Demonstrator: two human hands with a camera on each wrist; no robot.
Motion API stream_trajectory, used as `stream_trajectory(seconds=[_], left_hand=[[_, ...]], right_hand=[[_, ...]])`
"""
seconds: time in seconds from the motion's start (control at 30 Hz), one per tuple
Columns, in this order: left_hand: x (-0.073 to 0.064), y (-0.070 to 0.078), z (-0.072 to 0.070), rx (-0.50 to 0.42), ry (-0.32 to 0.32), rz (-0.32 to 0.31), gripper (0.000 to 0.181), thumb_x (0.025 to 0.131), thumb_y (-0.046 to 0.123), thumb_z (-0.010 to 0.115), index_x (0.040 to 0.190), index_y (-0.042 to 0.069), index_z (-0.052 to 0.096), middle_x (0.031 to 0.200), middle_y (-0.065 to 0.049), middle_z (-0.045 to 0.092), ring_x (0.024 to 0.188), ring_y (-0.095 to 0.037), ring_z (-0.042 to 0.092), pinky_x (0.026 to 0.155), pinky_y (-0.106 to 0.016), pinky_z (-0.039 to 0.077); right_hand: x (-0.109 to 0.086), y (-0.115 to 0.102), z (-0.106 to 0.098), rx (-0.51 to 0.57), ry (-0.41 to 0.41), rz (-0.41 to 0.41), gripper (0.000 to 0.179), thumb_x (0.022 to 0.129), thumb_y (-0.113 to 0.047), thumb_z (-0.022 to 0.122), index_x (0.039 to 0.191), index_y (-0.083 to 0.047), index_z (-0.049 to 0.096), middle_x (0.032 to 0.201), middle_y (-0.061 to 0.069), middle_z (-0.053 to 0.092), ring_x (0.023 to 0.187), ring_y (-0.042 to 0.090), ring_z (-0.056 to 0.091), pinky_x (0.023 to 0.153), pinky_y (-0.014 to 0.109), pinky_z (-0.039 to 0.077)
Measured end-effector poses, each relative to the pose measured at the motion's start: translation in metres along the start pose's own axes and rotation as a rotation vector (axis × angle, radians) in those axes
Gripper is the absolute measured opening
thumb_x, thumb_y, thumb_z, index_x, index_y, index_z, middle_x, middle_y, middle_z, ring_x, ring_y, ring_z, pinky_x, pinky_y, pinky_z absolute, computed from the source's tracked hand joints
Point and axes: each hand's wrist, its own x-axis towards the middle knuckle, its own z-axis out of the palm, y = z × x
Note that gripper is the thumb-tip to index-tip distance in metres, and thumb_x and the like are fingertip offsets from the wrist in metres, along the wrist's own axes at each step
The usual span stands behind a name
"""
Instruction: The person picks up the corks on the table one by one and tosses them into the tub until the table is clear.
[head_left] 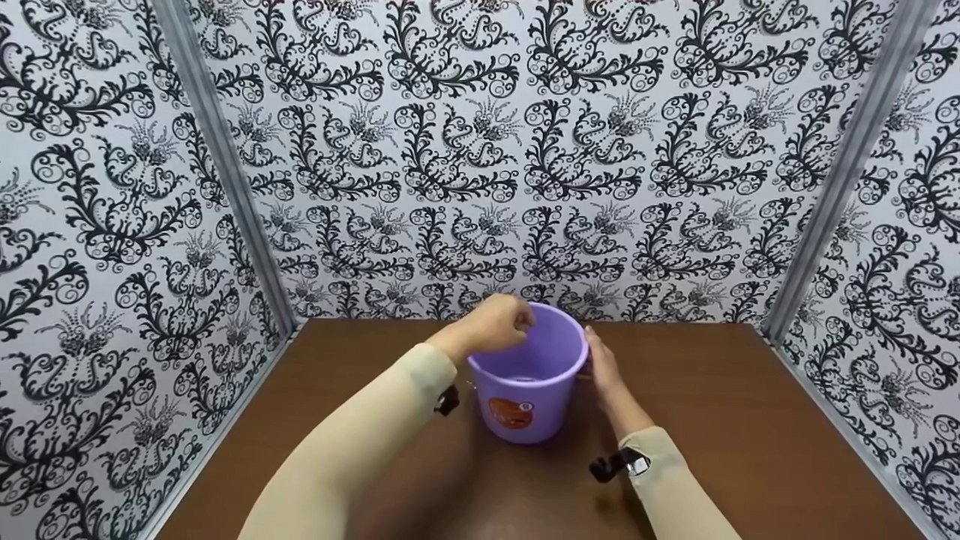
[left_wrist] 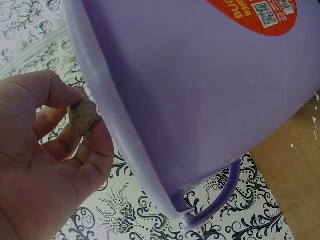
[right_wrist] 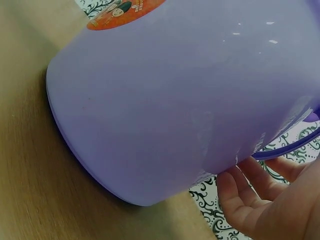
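Note:
A purple bucket [head_left: 534, 405] with an orange sticker stands on the brown table, its mouth toward me. My left hand [head_left: 491, 324] is over its left rim. In the left wrist view that hand pinches a small, stubby, rough brown piece [left_wrist: 83, 116], like cork or root, between thumb and fingers close beside the rim. Its kind I cannot tell. My right hand [head_left: 604, 367] holds the bucket at its right side. In the right wrist view its curled fingers [right_wrist: 240, 192] lie against the outer wall near the purple handle [right_wrist: 287, 149].
The brown table [head_left: 690, 420] runs on both sides of the bucket. White walls [head_left: 465, 150] with black scroll patterns close in the back and both sides, with grey strips at the corners. A black wrist camera mount [head_left: 619, 463] sits on my right sleeve.

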Motion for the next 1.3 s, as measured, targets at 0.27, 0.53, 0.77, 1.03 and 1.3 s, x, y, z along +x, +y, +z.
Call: stream_trajectory(seconds=[0.27, 0.53, 0.77, 1.03, 1.3], left_hand=[[0.001, 0.01, 0.003, 0.156, -0.01, 0.07, 0.039, 0.088, 0.001, 0.067, 0.125, 0.008, 0.076, 0.122, -0.01, 0.077, 0.111, -0.024, 0.071, 0.099, -0.034, 0.059], [0.003, 0.015, 0.007, 0.218, 0.0, 0.096, 0.036, 0.086, 0.003, 0.067, 0.121, 0.008, 0.078, 0.119, -0.01, 0.077, 0.11, -0.025, 0.071, 0.099, -0.036, 0.059], [0.001, 0.007, 0.009, 0.174, 0.019, 0.076, 0.034, 0.087, 0.006, 0.073, 0.121, 0.008, 0.076, 0.116, -0.009, 0.074, 0.105, -0.024, 0.069, 0.093, -0.032, 0.06], [-0.007, -0.002, 0.017, 0.133, 0.044, 0.051, 0.032, 0.089, 0.011, 0.074, 0.12, 0.008, 0.075, 0.12, -0.008, 0.076, 0.113, -0.024, 0.07, 0.098, -0.035, 0.06], [-0.028, 0.002, 0.027, 0.154, 0.117, 0.098, 0.029, 0.087, 0.018, 0.074, 0.116, 0.014, 0.076, 0.114, -0.003, 0.077, 0.11, -0.02, 0.07, 0.101, -0.035, 0.057]], right_hand=[[0.002, 0.003, 0.0, -0.026, 0.008, -0.005, 0.063, 0.113, -0.041, 0.033, 0.151, 0.005, 0.053, 0.155, 0.027, 0.054, 0.143, 0.038, 0.051, 0.126, 0.052, 0.031], [0.004, 0.006, -0.002, -0.028, -0.015, -0.031, 0.062, 0.114, -0.035, 0.029, 0.155, 0.007, 0.046, 0.163, 0.028, 0.044, 0.151, 0.039, 0.04, 0.13, 0.051, 0.025], [0.004, 0.004, 0.0, -0.021, -0.001, -0.021, 0.061, 0.113, -0.036, 0.031, 0.154, 0.007, 0.048, 0.159, 0.029, 0.048, 0.146, 0.039, 0.046, 0.127, 0.051, 0.03], [0.002, 0.006, -0.004, -0.02, -0.015, 0.005, 0.064, 0.113, -0.04, 0.032, 0.159, 0.004, 0.041, 0.166, 0.028, 0.039, 0.155, 0.041, 0.035, 0.131, 0.053, 0.02], [-0.004, 0.008, -0.009, -0.022, -0.048, -0.021, 0.064, 0.113, -0.037, 0.029, 0.159, 0.007, 0.039, 0.155, 0.032, 0.051, 0.131, 0.03, 0.061, 0.117, 0.042, 0.043]])
